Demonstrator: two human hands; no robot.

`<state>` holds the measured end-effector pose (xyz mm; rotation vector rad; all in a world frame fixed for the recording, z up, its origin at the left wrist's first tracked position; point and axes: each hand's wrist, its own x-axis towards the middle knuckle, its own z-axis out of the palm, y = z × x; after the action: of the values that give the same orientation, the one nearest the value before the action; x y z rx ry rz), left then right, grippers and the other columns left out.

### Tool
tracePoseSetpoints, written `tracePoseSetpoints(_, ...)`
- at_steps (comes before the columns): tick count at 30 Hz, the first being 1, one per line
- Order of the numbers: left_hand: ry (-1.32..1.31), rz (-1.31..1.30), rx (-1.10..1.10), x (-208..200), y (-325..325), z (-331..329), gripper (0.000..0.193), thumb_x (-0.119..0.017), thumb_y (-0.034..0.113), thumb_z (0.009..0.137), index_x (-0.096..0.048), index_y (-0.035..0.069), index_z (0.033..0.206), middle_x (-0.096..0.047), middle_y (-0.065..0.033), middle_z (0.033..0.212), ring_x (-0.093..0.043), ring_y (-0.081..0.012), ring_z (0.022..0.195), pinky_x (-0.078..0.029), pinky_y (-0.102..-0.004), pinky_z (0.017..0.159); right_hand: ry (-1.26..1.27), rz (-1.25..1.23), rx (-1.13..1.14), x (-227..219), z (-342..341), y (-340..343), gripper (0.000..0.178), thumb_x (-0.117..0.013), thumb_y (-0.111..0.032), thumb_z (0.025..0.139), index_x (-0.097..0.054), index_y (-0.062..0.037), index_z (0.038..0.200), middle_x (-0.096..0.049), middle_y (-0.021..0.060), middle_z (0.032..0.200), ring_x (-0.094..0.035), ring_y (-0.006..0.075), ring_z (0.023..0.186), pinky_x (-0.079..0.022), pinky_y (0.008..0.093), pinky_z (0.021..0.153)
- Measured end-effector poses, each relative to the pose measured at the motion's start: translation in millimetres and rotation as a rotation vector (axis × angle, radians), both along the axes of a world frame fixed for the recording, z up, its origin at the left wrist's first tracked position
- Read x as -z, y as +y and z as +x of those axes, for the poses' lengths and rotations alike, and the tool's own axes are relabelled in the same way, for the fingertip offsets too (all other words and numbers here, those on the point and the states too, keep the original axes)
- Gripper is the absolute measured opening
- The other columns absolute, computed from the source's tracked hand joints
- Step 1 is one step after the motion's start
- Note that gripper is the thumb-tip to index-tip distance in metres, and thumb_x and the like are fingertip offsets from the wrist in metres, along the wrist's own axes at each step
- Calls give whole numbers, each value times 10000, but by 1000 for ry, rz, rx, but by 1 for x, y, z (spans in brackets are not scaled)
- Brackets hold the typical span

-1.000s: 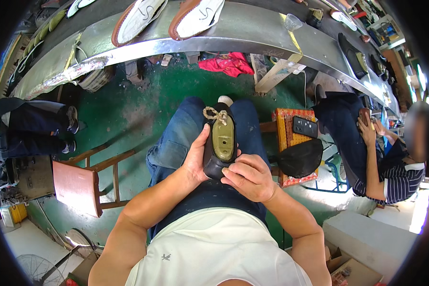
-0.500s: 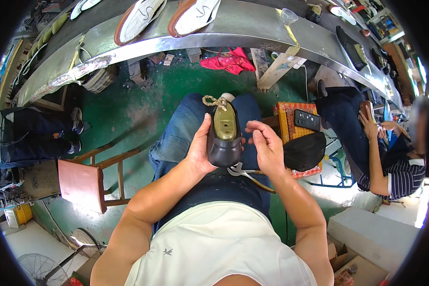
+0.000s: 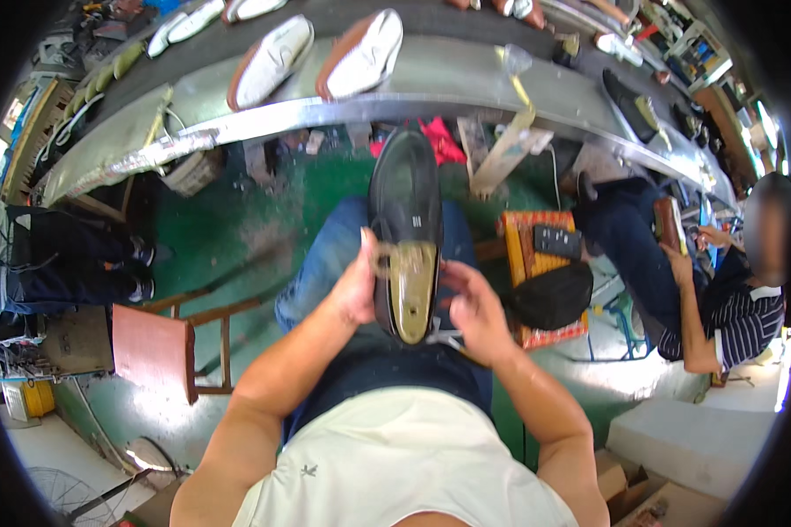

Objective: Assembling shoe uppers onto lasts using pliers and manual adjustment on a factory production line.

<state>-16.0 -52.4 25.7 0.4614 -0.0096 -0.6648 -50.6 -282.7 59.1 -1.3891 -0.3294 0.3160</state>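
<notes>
A black shoe [image 3: 404, 184] is held above my lap, toe pointing away from me. An olive-green shoe last [image 3: 411, 290] fills its opening, with a cord loop at its left edge. My left hand [image 3: 354, 285] grips the shoe's left side, thumb up along the edge and fingers hidden beneath. Beside the shoe's right edge is my right hand [image 3: 476, 312], its fingers bent and apart; whether the fingertips touch the shoe, I cannot tell. Part of a pale metal tool [image 3: 451, 337] shows on my lap, mostly covered by the shoe and my right hand.
Ahead runs a metal-edged bench [image 3: 272, 119] with white-and-brown shoes [image 3: 360, 57]. On my right, a low stand [image 3: 520, 255] bears a phone [image 3: 556, 241] and a black cloth-like item [image 3: 552, 294]. A co-worker [image 3: 721, 307] sits beyond. A wooden stool [image 3: 154, 347] stands left.
The shoe has swung from toe-down to lying lengthwise, its black upper now facing me. My right hand has come slightly lower and left, closer to it.
</notes>
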Motion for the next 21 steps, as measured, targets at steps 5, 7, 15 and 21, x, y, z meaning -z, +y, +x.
tracePoseSetpoints(5, -285, 316, -226, -29, -23, 0, 844, -492, 679, 969, -424, 20, 1492, -563, -101, 1421, -537, -222, 1308, -414, -391, 1131, -25, -221, -197, -27, 10, 6, 1190, -885, -262, 752, -85, -2, 1593, -338, 160, 1568, -337, 262, 1469, -308, 414, 1188)
tracePoseSetpoints(7, -427, 401, -228, -34, -23, 15, 802, -484, 631, 1006, -395, 14, 1511, -543, -95, 1430, -498, -199, 1331, -386, -360, 1133, 44, -224, -177, -33, 18, 4, 1172, -892, -263, 741, -124, 4, 1584, -380, 143, 1541, -375, 251, 1444, -312, 401, 1184)
tracePoseSetpoints(15, -632, 901, -386, -75, 36, 85, 573, -635, 248, 1019, -415, 10, 1491, -513, -132, 1473, -505, -232, 1346, -396, -390, 1134, 346, 240, -27, -80, 164, 2, 651, -702, -310, 879, -463, 21, 1386, -666, 166, 1185, -717, 294, 969, -634, 424, 630)
tracePoseSetpoints(21, -849, 1491, -953, -103, 125, 146, 528, -675, 58, 931, -489, -34, 1416, -563, -184, 1402, -530, -281, 1315, -399, -407, 1112, 449, 257, -9, -102, 387, -15, 454, -549, -413, 1000, -593, -43, 1258, -714, 138, 1093, -711, 274, 943, -606, 460, 668)
